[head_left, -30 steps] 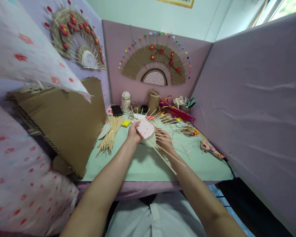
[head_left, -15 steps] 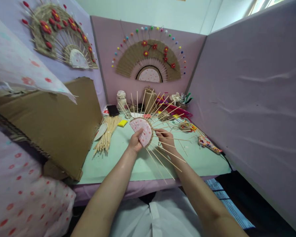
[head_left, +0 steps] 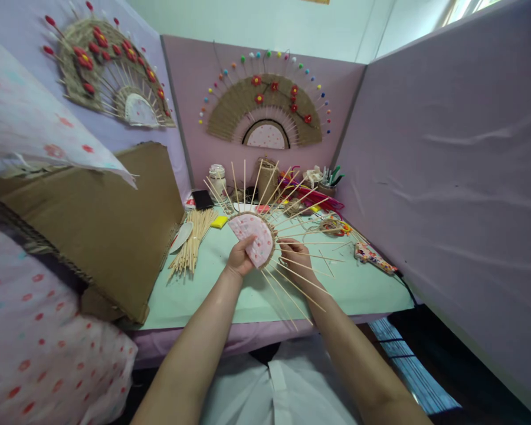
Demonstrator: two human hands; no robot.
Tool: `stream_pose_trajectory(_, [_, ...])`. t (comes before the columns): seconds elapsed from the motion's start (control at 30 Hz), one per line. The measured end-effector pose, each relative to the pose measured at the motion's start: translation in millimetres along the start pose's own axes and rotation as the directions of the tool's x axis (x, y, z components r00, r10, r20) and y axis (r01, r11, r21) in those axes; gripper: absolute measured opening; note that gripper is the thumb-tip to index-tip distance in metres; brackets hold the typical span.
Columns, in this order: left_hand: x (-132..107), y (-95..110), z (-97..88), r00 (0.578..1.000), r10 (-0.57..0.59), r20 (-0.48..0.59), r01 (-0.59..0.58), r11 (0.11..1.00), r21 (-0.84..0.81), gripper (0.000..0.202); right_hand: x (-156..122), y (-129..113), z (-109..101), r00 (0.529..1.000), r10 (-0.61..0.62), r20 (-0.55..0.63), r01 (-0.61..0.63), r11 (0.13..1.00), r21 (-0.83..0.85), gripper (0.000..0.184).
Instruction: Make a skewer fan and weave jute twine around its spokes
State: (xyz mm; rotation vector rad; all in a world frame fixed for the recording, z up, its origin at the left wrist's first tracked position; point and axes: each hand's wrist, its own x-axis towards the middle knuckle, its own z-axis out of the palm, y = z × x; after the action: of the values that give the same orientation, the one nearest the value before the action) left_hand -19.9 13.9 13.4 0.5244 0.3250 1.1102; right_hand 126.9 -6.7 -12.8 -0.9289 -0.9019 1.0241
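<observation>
A half-round pink dotted piece (head_left: 255, 236) with thin wooden sticks fanning out from its rim stands upright above the mint-green table top (head_left: 212, 289). My left hand (head_left: 239, 258) pinches its lower left edge. My right hand (head_left: 297, 257) sits just right of it, fingers curled among the sticks near the rim; what they grip is hidden. A bundle of loose wooden sticks (head_left: 191, 241) lies on the table to the left of my left hand.
Brown cardboard (head_left: 97, 224) leans at the table's left. Jars, a twine roll (head_left: 265, 177), pipe cleaners (head_left: 312, 198) and a tool cup crowd the back edge. A glue gun (head_left: 371, 257) lies at the right. Two finished fans hang on the purple partition walls.
The stick fan was tipped up from lying low near the table to standing upright facing me. Both hands drew slightly nearer.
</observation>
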Motion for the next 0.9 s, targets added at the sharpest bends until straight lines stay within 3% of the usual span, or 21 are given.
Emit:
stream_pose_trajectory(0.23, [1,-1,-0.1,0.997,0.008,-0.072,-0.009,1.0,-0.015,0.037,-6,-6,-1,0.998,0.055,0.003,-0.055,0.998,-0.034,0.032])
stream_pose_trajectory(0.47, [-1,1,2.3,1.0,-0.006,-0.007,0.006,1.0,0.001,0.045,-3,0,-7,0.995,0.016,0.102,-0.006,0.995,-0.097,0.034])
stream_pose_trajectory(0.63, [-1,2,2.1,0.998,-0.029,0.056,0.028,0.999,0.018,0.039,-4,-9,-14,0.994,-0.011,0.108,0.029,0.985,-0.173,0.032])
stream_pose_trajectory(0.77, [-1,2,2.3,0.999,0.002,-0.038,-0.002,1.0,-0.004,0.043,-4,-28,-29,0.987,-0.009,0.159,0.054,0.959,-0.28,0.034])
stream_pose_trajectory(0.9, [-2,5,4.2,0.996,0.003,-0.089,-0.005,1.0,-0.021,0.044,1,-49,-58,0.976,-0.029,0.216,0.123,0.891,-0.437,0.032])
